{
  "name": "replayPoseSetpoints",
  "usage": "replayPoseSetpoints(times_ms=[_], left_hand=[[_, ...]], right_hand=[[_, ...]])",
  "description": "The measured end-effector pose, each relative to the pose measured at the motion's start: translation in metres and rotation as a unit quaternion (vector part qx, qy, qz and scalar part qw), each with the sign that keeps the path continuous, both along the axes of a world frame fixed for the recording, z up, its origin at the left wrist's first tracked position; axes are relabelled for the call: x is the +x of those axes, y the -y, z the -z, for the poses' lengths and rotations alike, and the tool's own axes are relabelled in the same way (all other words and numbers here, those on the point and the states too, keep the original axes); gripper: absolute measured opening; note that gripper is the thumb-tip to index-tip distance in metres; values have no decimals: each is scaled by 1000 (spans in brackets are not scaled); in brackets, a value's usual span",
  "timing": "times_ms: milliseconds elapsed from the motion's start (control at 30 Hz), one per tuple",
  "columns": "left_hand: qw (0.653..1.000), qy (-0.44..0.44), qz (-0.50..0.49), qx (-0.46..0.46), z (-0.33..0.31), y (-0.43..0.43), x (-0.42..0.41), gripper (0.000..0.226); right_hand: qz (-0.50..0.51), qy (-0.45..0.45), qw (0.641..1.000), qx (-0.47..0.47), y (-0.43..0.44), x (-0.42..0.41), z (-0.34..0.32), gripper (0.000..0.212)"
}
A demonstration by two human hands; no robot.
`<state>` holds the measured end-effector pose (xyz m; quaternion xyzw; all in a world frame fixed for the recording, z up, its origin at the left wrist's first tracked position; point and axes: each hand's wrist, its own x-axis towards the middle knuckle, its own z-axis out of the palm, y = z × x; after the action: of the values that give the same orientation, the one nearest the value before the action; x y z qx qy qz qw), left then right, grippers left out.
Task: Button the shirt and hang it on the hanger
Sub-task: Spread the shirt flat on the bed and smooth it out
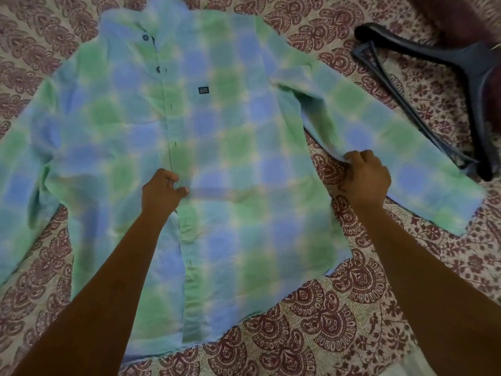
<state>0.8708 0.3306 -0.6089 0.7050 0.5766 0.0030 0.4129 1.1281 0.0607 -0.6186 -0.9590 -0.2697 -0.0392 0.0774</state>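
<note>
A blue and green checked shirt (pixel 238 147) lies flat, front side up, on a patterned bedsheet, collar at the top. Two dark buttons near the collar show on the placket. My left hand (pixel 161 189) pinches the placket edge around the middle of the shirt front. My right hand (pixel 364 177) grips the lower edge of the shirt's right-hand sleeve where it meets the body. A dark plastic hanger (pixel 469 63) lies on the sheet at the upper right, just beyond that sleeve, touching neither hand.
The cream bedsheet with maroon paisley print (pixel 311 321) covers the whole surface. A dark maroon object (pixel 455 14) sits at the top right corner behind the hanger.
</note>
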Motion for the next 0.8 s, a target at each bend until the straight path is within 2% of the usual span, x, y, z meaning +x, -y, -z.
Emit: replayPoseSetpoints(times_ms=[100,200,300,433,500,567,667,800], left_hand=[[1000,-14,3,-3,2,-3,1,29],[1000,-13,4,-20,2,-7,3,31],[999,-26,0,-33,2,-10,6,30],[997,-51,-9,-51,4,-17,11,30],[996,-65,-11,-52,6,-19,13,30],[996,-69,-9,-51,7,-20,13,33],[995,-81,-7,-57,8,-23,15,37],[992,-101,-17,-68,10,-26,16,36]], right_hand=[[-33,69,996,-53,19,13,-5,23],[-87,9,986,-140,37,22,0,19],[-75,-72,992,-71,33,33,-3,39],[-40,-78,996,14,10,51,-12,40],[6,-85,996,16,-3,59,-10,45],[108,-104,989,15,-10,64,-5,44],[264,-157,952,-1,-1,78,4,42],[300,-147,942,-30,27,91,10,50]])
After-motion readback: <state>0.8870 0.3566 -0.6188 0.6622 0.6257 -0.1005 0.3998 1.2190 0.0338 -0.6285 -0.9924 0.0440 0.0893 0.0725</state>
